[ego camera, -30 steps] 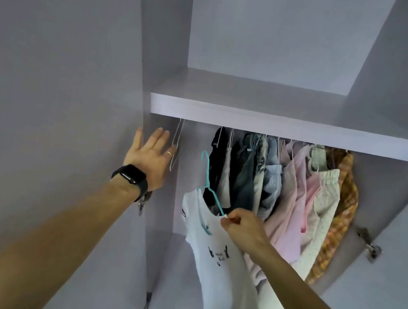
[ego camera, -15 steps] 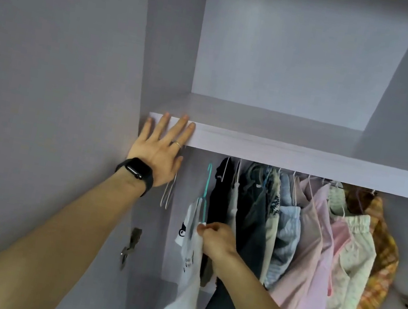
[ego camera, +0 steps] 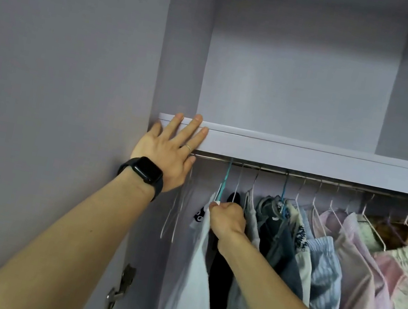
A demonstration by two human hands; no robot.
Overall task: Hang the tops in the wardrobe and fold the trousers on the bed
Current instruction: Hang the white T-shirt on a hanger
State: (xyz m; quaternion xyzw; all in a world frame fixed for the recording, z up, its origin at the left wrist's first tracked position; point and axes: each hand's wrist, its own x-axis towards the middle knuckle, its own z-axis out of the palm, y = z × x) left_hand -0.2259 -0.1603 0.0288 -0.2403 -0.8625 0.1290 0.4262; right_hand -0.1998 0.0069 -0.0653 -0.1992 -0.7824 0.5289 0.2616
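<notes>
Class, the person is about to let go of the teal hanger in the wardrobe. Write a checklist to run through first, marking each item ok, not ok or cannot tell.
1. Hook of the teal hanger over the rail: cannot tell; its top is hidden behind the shelf edge.
2. Grip of the right hand on the hanger's neck: ok.
3. The white top on the hanger: ok, it hangs below that hand.
4. Room on the rail: ok, the hanger sits between bare wire hangers and a black garment.
5. The left hand clear of the hanger: ok, fingers flat on the shelf front.
</notes>
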